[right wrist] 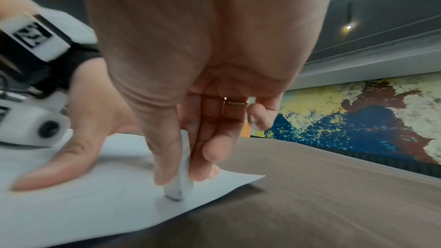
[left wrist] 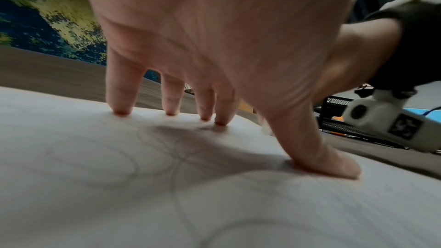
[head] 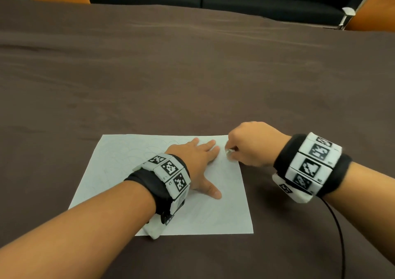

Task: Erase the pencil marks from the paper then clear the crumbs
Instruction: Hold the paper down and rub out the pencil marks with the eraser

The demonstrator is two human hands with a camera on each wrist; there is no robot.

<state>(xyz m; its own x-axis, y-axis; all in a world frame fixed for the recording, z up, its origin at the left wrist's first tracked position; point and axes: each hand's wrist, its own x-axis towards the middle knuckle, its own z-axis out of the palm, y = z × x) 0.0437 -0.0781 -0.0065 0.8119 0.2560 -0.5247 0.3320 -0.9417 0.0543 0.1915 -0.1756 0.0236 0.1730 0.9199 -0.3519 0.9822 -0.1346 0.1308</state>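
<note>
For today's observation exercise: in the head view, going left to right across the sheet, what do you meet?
Bare paper with faint pencil marks → left hand pressed flat on it → eraser → right hand pinching it → brown table.

Lighting is even and moderately bright. Wrist views show motion blur, edge curvature, and soft hand shadows.

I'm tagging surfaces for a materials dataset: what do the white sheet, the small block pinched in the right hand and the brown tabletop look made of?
White sheet: thin matte paper; its corner lifts slightly and it carries faint pencil loops. Small white block pinched by the right hand: probably a rubber or vinyl eraser, with a rounded, grey-smudged tip. Brown tabletop: looks like matte wood or wood-grain laminate, faintly streaked; which one is unclear.
</note>
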